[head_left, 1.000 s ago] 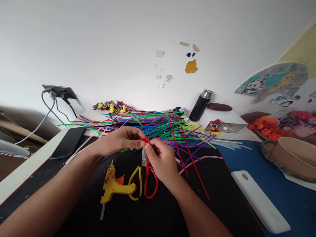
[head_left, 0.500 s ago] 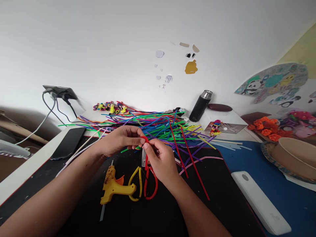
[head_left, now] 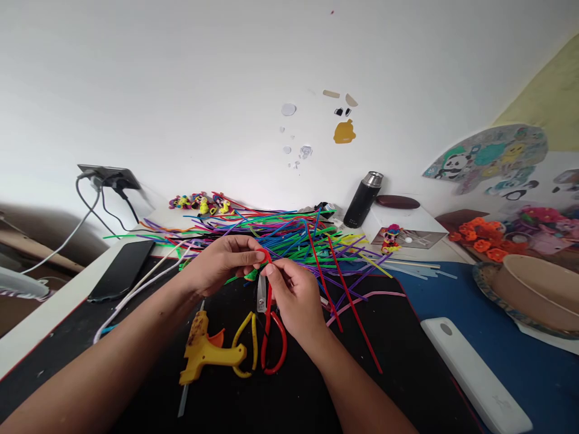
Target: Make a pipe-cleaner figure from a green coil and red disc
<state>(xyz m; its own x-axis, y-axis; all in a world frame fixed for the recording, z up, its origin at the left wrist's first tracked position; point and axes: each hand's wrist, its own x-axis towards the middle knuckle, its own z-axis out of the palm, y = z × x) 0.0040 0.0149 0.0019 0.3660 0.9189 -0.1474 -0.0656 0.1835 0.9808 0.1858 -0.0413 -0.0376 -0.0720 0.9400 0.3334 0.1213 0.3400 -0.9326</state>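
Note:
Between the fingertips of both hands is a red pipe cleaner (head_left: 265,255), bent into a small curve at its top, with a tail hanging below. My left hand (head_left: 233,259) pinches it from the left. My right hand (head_left: 295,295) grips it from the right, thumb against the fingers. Under the hands lie scissors (head_left: 275,361) with one red and one yellow handle, their blades partly hidden. A yellow glue gun (head_left: 210,354) with a clear glue stick rests left of the scissors. Behind the hands spreads a heap of coloured pipe cleaners (head_left: 289,235).
A black phone (head_left: 121,271) lies at the left. Small pipe-cleaner figures (head_left: 203,204) sit by the wall, another figure (head_left: 391,239) near a white box. A black thermos (head_left: 363,200) stands behind. On the right are a white oblong device (head_left: 477,374) and a round bowl (head_left: 538,289).
The view has shifted slightly, so the scene sits a little lower and to the left. Both hands keep hold of the red pipe cleaner, its curved top now showing a bit more.

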